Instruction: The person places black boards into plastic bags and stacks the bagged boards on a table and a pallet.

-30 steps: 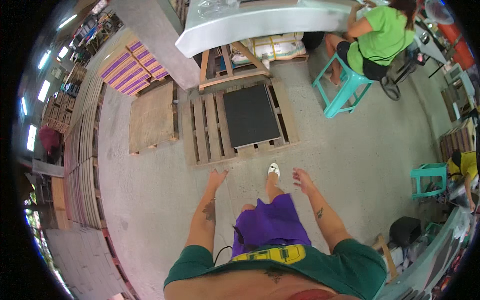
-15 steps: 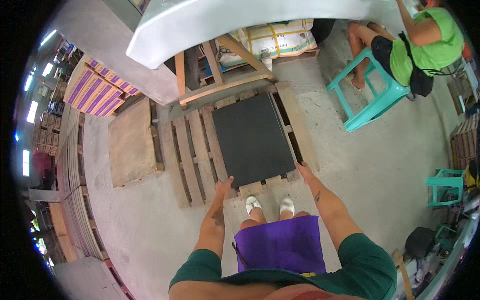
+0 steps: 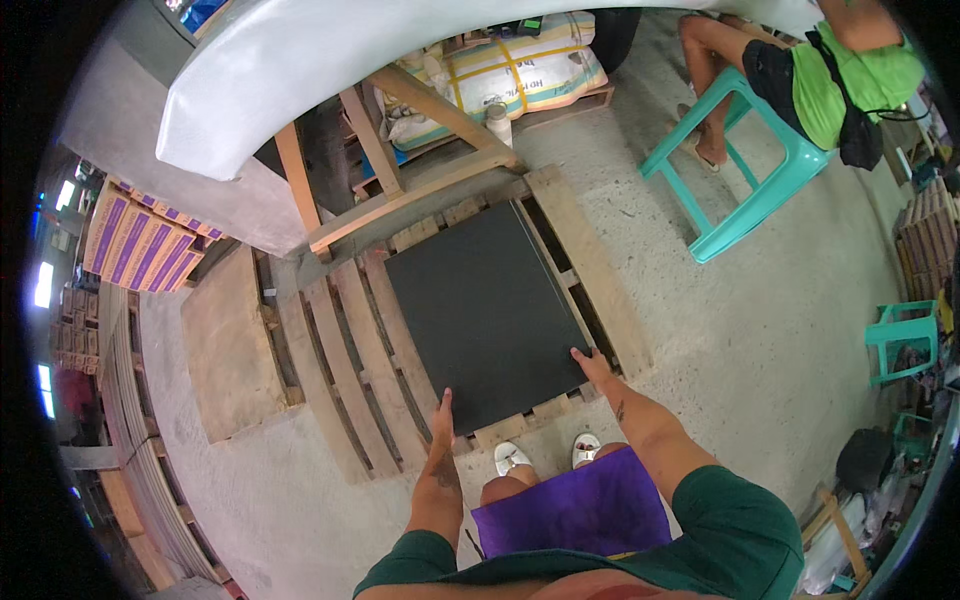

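A large flat black board (image 3: 485, 315) lies on a slatted wooden pallet (image 3: 372, 345) on the floor before me. A thin pale line runs along its right side; whether several boards are stacked there I cannot tell. My left hand (image 3: 442, 418) holds its near left edge, thumb upward and fingers against the side. At the near right edge, my right hand (image 3: 592, 366) grips the board with the thumb on top; some of its fingers are partly hidden. The board rests on the pallet between both hands.
A white-covered table (image 3: 300, 70) on wooden legs stands beyond the pallet. Wrapped sacks (image 3: 520, 75) lie under it. To the right, a person in a green shirt (image 3: 850, 85) sits on a teal stool (image 3: 745, 170). Purple-striped cartons (image 3: 145, 235) and another pallet (image 3: 235, 345) are at left.
My view has shifted and turned slightly, so the pallet and board appear lower and to the left. Both hands stay at the board's near edges, the right one now further over its edge.
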`<state>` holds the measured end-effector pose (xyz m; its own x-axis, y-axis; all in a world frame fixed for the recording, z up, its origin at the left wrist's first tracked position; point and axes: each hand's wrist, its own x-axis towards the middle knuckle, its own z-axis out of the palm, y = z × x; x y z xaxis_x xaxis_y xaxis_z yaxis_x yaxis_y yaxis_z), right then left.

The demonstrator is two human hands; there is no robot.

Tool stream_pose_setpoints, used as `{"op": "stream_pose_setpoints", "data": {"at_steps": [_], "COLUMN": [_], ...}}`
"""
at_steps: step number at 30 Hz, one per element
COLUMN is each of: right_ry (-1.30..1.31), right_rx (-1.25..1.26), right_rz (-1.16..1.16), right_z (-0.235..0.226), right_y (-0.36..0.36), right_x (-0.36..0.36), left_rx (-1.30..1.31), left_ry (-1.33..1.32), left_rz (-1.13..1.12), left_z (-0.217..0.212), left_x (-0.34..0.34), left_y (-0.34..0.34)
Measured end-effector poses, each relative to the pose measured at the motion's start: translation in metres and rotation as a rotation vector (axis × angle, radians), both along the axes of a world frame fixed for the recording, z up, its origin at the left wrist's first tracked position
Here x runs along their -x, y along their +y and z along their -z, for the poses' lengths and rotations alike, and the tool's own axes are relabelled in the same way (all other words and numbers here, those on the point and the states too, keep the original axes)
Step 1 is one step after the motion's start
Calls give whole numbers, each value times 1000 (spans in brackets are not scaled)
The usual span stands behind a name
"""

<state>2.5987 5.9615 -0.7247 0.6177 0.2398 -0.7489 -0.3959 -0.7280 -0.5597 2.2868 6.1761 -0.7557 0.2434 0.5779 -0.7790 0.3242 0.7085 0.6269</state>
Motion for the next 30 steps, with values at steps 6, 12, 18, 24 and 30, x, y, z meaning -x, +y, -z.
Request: {"op": "stream_pose_setpoints", "data": {"at_steps": [6, 12, 18, 24, 30], "right_ry": [-131, 95, 16, 76, 204], "right_rx": [195, -1, -43, -146, -582], "right_rz": [-160, -161, -203, -90, 91], "right_z": [-23, 0, -64, -167, -269], "right_y": [21, -2, 10, -57, -129], "right_x": [7, -54, -41, 45, 247], "left_rx": [24, 50, -48, -236, -634], "left_ry": [-60, -43, -61, 169, 629], "left_rz": [-5, 43, 70, 395, 1125], "left_z": [22, -44, -133, -309, -587], "left_x": [8, -42, -34, -33, -79], "left_y": [4, 13, 19, 35, 14]}}
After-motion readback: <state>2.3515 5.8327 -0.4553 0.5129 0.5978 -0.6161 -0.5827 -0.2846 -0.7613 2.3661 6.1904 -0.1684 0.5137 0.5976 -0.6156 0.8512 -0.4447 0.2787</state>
